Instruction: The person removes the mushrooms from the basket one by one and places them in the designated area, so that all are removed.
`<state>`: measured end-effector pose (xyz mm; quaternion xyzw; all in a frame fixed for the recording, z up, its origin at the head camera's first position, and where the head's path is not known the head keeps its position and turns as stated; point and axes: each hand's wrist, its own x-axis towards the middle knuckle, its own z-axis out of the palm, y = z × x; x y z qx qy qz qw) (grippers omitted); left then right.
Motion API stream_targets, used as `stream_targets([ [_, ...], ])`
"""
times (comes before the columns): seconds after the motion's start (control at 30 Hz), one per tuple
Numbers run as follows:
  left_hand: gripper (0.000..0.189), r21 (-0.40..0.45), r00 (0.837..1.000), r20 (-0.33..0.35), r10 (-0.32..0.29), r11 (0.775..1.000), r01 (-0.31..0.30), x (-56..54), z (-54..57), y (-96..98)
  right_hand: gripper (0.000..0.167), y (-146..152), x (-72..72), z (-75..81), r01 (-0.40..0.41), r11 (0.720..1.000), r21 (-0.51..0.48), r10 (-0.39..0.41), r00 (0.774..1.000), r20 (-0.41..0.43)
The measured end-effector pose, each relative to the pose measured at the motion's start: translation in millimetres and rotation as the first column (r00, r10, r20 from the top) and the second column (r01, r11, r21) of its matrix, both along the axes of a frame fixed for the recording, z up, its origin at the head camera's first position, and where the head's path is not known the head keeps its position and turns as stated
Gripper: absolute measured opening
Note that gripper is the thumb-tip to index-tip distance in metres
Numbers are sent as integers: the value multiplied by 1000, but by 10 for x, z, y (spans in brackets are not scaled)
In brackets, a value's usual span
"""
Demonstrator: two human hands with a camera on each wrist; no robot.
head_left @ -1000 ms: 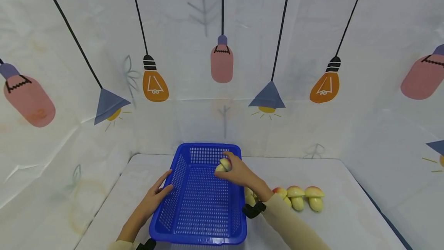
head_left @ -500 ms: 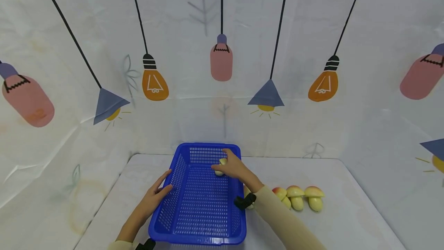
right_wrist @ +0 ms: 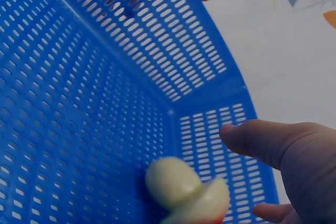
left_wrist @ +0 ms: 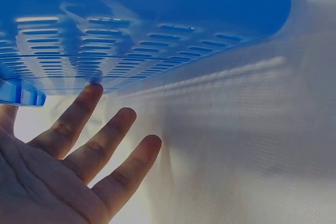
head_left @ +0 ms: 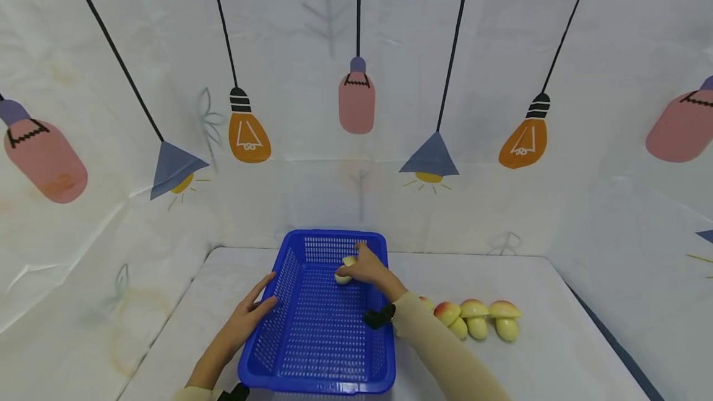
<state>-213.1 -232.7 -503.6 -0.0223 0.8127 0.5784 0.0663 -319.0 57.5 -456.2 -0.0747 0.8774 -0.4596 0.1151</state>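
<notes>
A blue perforated plastic basket [head_left: 325, 339] stands on the white table. One toy mushroom [head_left: 342, 279], pale green-yellow, lies inside near the far end. My right hand [head_left: 369, 268] reaches over the right wall and partly covers it in the head view. From the right wrist, the toy mushroom [right_wrist: 176, 184] rests on its side by the basket's corner, and the thumb [right_wrist: 252, 137] is spread apart from it. Against the left wall my left hand [head_left: 247, 316] rests with fingers extended. One of its fingertips [left_wrist: 93, 90] meets the slotted wall in the left wrist view.
Several more toy mushrooms [head_left: 477, 325] with reddish-yellow caps lie in a row to the right of the basket, partly behind my right forearm. A white wall covering [head_left: 468, 215] printed with hanging lamps rises behind the table.
My right hand has shifted left in the basket, and the toy mushroom has moved left and down with it. Its fingers have since let go. The left hand and basket stay put.
</notes>
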Motion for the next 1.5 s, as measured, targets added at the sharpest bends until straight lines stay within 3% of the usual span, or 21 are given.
stream_targets([
  [0.27, 63, 2, 1000, -4, -2, 1000, 2, 25, 10, 25, 86, -97, -9, -106, -38, 999, 38, 38, 999, 16],
  [0.5, 63, -4, 1000, -3, -1, 1000, 1, 25, 37, 36, 70, -130, -73, -176, -44, 997, 57, 42, 999, 28],
  [0.87, 63, 5, 1000, -20, -12, 1000, 12, 25, 64, 64, 58, -94, -195, -251, -15, 998, -61, 22, 995, 100],
  [1.1, 63, -29, 1000, -5, 9, 1000, -9, 14, 51, 58, 56, -128, -183, -260, -80, 988, -133, 95, 989, 110],
  [1.27, 64, -31, 1000, -7, 1, 1000, -1, 37, 61, 64, 54, -161, -157, -255, -122, 984, -130, 139, 982, 130],
  [1.5, 63, -14, 1000, -2, 12, 1000, -12, 59, 48, 57, 47, -250, -39, -229, -240, 965, -104, 250, 964, 91],
])
